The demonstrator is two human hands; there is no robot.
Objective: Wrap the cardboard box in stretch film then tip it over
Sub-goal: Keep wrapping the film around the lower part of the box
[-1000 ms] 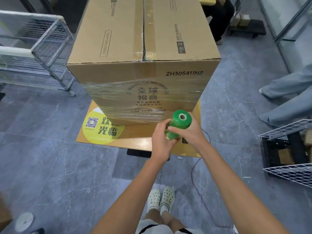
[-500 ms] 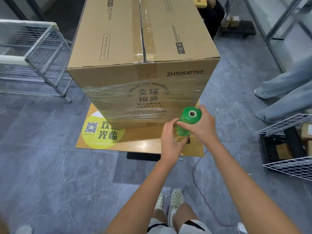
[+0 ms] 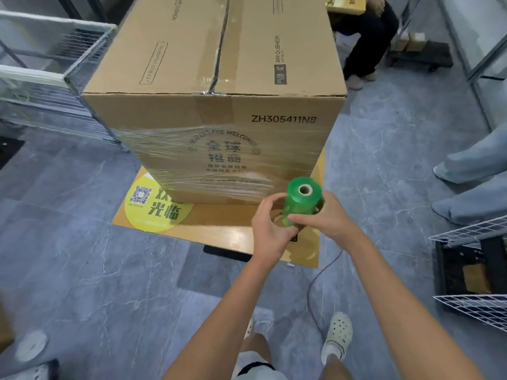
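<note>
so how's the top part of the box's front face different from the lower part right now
The upper band of the cardboard box front, with the code ZH305411N8, is bare cardboard and reads sharply; the lower band is covered in wrinkled, shiny stretch film that blurs the round logo. The upper band lies well above the green roll; the lower band is level with it, where the left hand and right hand hold it. Both are the same brown face.

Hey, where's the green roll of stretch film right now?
In the head view the green roll sits right of centre, upright, held between the left hand and right hand, before the cardboard box's lower right corner.
</note>
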